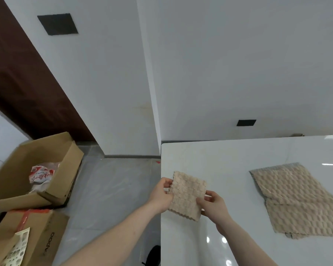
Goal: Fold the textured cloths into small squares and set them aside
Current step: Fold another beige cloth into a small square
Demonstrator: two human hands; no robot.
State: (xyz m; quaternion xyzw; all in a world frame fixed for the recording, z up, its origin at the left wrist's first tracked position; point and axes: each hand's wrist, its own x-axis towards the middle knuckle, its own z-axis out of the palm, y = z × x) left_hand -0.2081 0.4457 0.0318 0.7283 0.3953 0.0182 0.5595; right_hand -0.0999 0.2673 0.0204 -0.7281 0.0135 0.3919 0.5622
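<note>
A small beige textured cloth (187, 195), folded to a rough square, is held above the left edge of the glossy white table (229, 156). My left hand (161, 194) pinches its left edge. Its right edge is gripped by my right hand (214, 205). Farther right on the table lie larger beige textured cloths (296, 200), spread flat and overlapping, grey backing showing at their corners.
An open cardboard box (17, 179) with a red and white bag inside stands on the grey floor at left. Another taped box (37, 237) sits below it. White walls close the table's far side. A dark object (154, 254) lies by the table's base.
</note>
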